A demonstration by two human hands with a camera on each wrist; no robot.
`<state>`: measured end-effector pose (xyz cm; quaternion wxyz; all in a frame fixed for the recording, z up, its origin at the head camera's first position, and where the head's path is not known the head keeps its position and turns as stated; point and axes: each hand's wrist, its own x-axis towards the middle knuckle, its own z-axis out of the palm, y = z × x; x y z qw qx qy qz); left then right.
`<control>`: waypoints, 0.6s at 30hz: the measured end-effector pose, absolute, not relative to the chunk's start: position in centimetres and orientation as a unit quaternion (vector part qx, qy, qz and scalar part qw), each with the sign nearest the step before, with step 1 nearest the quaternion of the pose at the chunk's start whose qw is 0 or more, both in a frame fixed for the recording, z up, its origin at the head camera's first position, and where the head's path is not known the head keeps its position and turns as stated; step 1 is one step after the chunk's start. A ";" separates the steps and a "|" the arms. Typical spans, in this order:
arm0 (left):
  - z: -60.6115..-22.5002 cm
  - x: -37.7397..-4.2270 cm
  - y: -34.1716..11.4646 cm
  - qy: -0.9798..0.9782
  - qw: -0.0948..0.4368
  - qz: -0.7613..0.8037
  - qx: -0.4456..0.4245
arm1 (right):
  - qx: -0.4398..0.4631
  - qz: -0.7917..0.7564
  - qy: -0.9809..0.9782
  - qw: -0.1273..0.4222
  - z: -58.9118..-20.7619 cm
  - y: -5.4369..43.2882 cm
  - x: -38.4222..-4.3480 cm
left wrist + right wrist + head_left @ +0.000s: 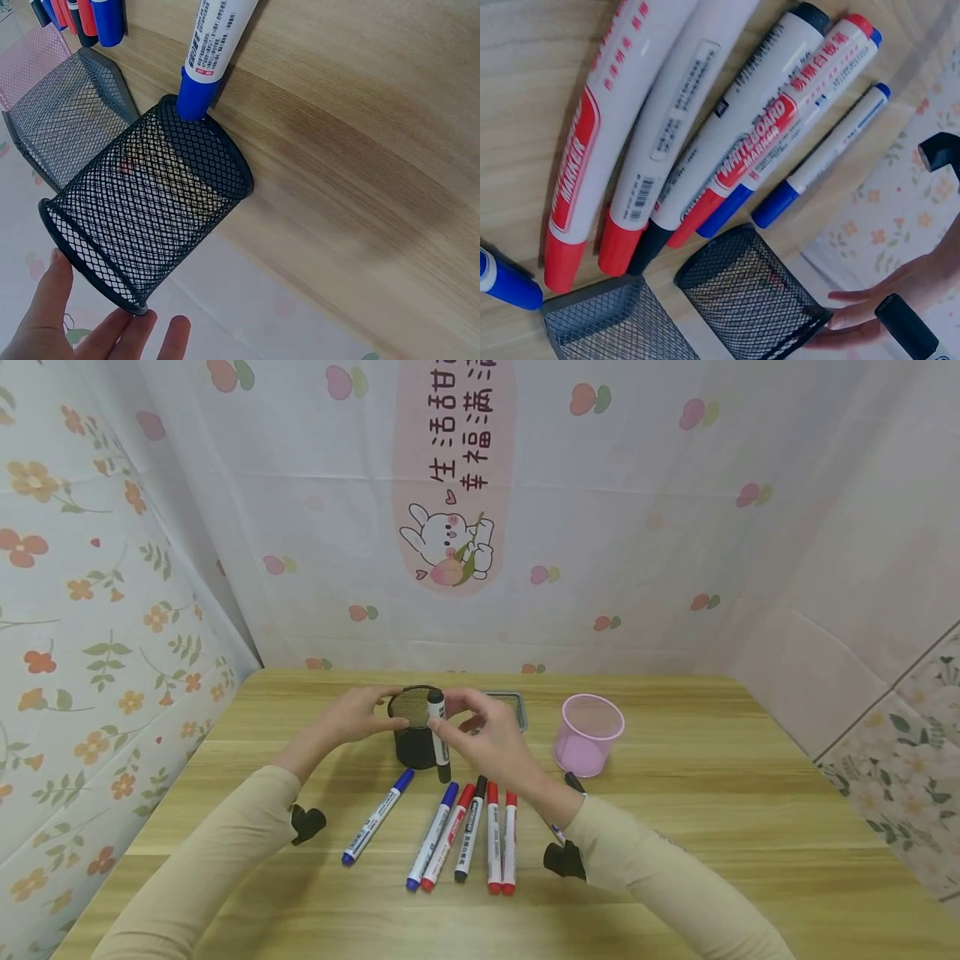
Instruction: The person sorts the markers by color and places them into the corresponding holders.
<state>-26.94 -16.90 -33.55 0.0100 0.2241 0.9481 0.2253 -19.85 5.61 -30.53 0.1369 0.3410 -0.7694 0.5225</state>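
My left hand (358,715) holds the rim of a black mesh pen cup (414,750), its thumb and fingers spread across the top edge. In the left wrist view the fingertips meet the rim of this mesh cup (150,202). My right hand (497,739) pinches a black-capped white marker (440,743) between thumb and fingers. It stands almost upright and overlaps the cup's right side in the head view. Only the black end of this marker (906,324) shows at the corner of the right wrist view, in front of the left hand (889,304).
Several red, blue and black whiteboard markers lie nearer me, among them a blue one (378,817) apart at left and a red one (493,843). A grey mesh holder (522,714) sits behind my right hand. Further right stands a pink mesh cup (581,753). Patterned cloth (600,527) hangs behind.
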 end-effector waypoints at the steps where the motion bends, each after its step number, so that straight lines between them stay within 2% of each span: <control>1: -33.6 -27.0 -16.9 0.948 0.010 0.226 0.224 | 0.339 0.524 -0.769 0.139 -30.4 5.6 -19.9; 18: -33.4 -26.9 -16.8 0.952 0.017 0.215 0.216 | 0.296 0.542 -0.770 0.160 -28.2 5.0 -22.0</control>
